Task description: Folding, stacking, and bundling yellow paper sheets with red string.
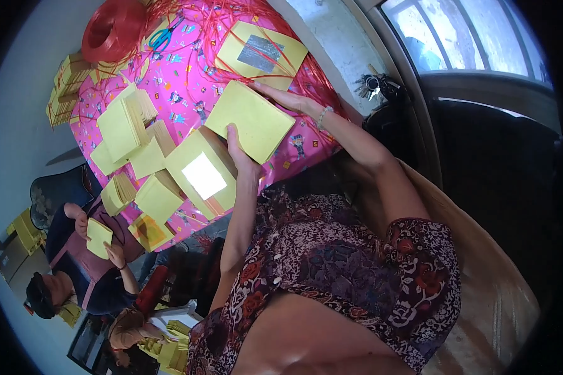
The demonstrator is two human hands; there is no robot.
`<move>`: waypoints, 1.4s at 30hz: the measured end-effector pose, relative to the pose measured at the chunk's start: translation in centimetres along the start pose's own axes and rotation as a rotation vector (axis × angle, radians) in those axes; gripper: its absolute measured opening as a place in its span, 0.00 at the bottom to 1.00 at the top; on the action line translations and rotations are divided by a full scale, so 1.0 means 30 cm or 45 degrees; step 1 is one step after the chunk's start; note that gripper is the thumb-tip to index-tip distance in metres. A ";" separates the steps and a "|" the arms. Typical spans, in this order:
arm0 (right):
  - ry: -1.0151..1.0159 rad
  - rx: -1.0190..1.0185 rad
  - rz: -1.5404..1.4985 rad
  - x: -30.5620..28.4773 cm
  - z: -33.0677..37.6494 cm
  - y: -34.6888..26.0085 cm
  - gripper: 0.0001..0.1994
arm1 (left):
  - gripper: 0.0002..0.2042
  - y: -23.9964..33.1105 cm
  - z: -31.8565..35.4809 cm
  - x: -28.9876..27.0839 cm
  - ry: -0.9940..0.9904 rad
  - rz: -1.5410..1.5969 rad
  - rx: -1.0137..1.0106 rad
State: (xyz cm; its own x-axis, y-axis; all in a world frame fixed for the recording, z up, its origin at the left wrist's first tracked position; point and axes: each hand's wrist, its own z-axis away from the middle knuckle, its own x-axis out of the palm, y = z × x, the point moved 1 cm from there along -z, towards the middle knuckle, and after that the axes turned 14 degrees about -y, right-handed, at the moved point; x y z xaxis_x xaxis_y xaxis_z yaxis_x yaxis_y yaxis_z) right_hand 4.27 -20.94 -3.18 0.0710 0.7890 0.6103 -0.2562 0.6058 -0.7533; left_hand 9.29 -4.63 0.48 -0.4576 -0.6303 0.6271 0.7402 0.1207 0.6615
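Observation:
My left hand (244,159) grips the near left side of a thick stack of yellow envelopes (250,122), its thumb lying on top. My right hand (284,98) rests along the stack's far right edge, fingers stretched out and partly hidden by it. Just beyond lies another yellow bundle with a grey patch (261,52), red strings around and across it. To the left of my left hand sits a larger yellow bundle with a white rectangle (204,176) on its face.
Several yellow stacks (122,122) cover the left of the pink patterned tablecloth (184,81). A red twine roll (112,31), teal-handled scissors (162,39) and tangled red strings lie at the far side. A co-worker (84,250) at lower left holds a yellow piece. Keys (374,84) hang at right.

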 end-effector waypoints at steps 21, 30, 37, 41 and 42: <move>0.040 -0.122 -0.023 0.034 -0.029 0.074 0.32 | 0.31 -0.022 -0.001 -0.014 -0.012 0.062 0.157; -0.041 -0.095 0.304 0.002 -0.025 -0.040 0.32 | 0.31 0.028 0.011 -0.027 0.023 -0.073 0.088; -0.060 -0.200 0.094 -0.017 -0.161 -0.051 0.31 | 0.32 0.102 -0.085 -0.092 0.107 -0.105 0.423; -0.074 0.042 -0.024 0.063 -0.156 -0.078 0.31 | 0.35 0.079 -0.127 -0.195 0.149 -0.011 0.287; -0.026 0.008 -0.038 0.074 -0.143 -0.085 0.31 | 0.35 0.076 -0.133 -0.192 0.147 -0.014 0.281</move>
State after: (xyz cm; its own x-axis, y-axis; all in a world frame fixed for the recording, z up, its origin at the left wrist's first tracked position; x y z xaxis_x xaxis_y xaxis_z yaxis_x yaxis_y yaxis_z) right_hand 9.22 -20.30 -0.97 0.0587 0.7680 0.6378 -0.2606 0.6285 -0.7328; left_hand 15.57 -3.79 -3.26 -0.3961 -0.7145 0.5768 0.6043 0.2701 0.7496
